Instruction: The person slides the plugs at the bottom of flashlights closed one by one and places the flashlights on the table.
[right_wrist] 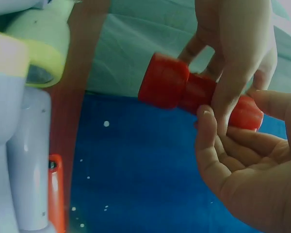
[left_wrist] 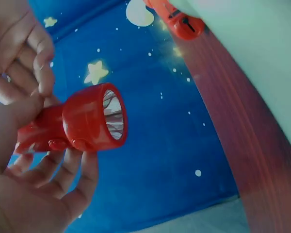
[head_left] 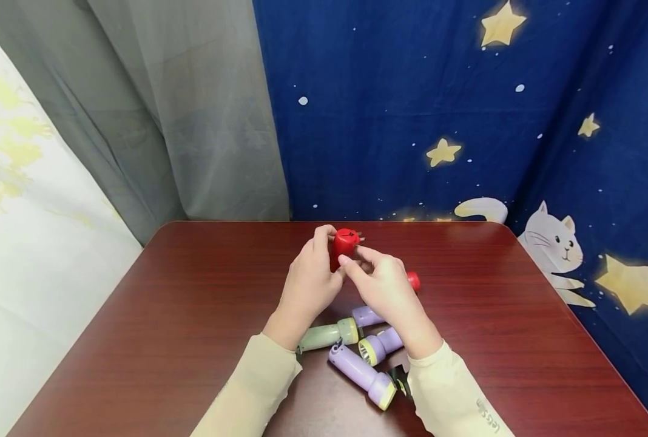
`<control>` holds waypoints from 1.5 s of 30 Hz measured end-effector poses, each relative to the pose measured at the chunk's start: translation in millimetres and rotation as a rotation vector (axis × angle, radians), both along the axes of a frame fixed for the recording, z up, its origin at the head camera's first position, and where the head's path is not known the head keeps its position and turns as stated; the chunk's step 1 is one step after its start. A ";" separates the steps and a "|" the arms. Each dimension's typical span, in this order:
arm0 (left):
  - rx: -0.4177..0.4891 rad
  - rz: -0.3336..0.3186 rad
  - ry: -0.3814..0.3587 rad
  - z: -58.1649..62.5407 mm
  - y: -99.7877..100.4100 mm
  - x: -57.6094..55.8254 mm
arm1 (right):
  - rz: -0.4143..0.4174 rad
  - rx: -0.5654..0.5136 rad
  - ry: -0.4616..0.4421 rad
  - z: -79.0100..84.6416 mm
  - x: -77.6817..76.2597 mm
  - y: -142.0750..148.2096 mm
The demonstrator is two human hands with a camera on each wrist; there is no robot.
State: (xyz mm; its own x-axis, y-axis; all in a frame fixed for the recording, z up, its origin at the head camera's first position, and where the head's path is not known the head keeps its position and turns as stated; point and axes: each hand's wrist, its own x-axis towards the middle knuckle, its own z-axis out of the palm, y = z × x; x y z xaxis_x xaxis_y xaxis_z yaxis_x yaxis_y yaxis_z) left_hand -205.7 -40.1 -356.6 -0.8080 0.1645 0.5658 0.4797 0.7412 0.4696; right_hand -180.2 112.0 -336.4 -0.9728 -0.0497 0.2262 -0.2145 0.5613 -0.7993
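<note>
A red flashlight [head_left: 344,243] is held above the table, with thin metal prongs [head_left: 361,237] sticking out at its end in the head view. My left hand [head_left: 312,276] grips its body, thumb on one side and fingers along the other. In the left wrist view the lens head [left_wrist: 94,118] points away from the palm. My right hand [head_left: 386,285] pinches the tail part of the flashlight body [right_wrist: 245,112] between thumb and fingers, which partly hide that end.
Below the hands lie a green flashlight [head_left: 324,335] and several purple ones, including a purple flashlight [head_left: 359,371] close to the front. Behind my right hand a second red flashlight [head_left: 414,280] shows its end. The dark red table [head_left: 204,315] meets curtains at the back.
</note>
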 end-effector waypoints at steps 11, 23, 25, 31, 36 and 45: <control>0.051 -0.065 0.159 -1.9 7.9 7.2 | -0.086 0.174 0.260 0.3 4.2 -4.2; 0.168 -0.186 0.140 6.6 2.6 3.7 | 0.102 0.002 0.077 6.8 -0.1 6.6; 0.159 -0.180 0.137 6.4 3.3 3.5 | 0.123 -0.033 0.038 6.0 -1.0 7.2; 0.145 -0.156 0.140 2.6 4.4 4.4 | 0.159 -0.142 -0.031 -0.1 -4.1 6.0; 0.119 -0.149 0.145 -1.7 4.4 4.8 | 0.130 -0.181 -0.004 -4.8 -3.8 5.7; 0.078 -0.133 0.203 -4.0 4.2 6.0 | 0.113 -0.163 0.044 -8.1 -2.2 5.9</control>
State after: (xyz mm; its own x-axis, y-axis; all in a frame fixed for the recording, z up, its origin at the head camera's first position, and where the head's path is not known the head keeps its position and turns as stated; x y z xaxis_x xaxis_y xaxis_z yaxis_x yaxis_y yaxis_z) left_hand -199.7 -35.9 -360.6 -0.6508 0.2109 0.7294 0.6607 0.6307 0.4071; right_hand -182.4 117.9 -344.5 -0.9522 -0.1171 0.2821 -0.3052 0.3962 -0.8660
